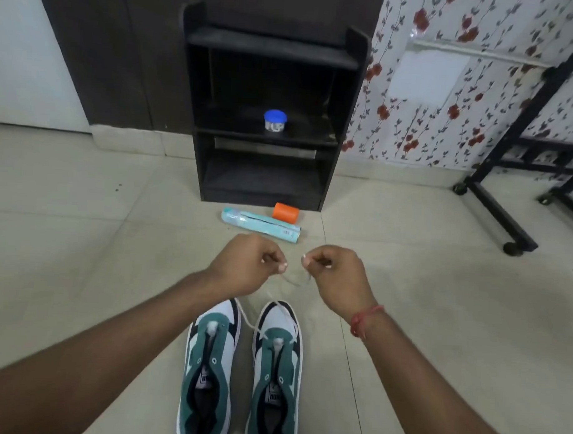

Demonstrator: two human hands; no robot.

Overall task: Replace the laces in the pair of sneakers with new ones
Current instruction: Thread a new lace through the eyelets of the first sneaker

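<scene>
Sneakers on floor, lace held out above the toes.

Head view: left sneaker [210, 366] and right sneaker [274, 375] sit side by side, touching, long axes running away from camera, toes toward the black shelf [266, 102]. Left hand [244, 267] and right hand [335, 270] each pinch the white lace [252, 322], which runs from the right sneaker's lowest eyelets; likely evening the ends before threading.

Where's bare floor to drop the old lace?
Free: open tiles left of the left sneaker, and right of the right sneaker up to the black wheeled stand. Crowded: ahead, where both hands hold the lace, with tube and orange cap before the shelf.
</scene>
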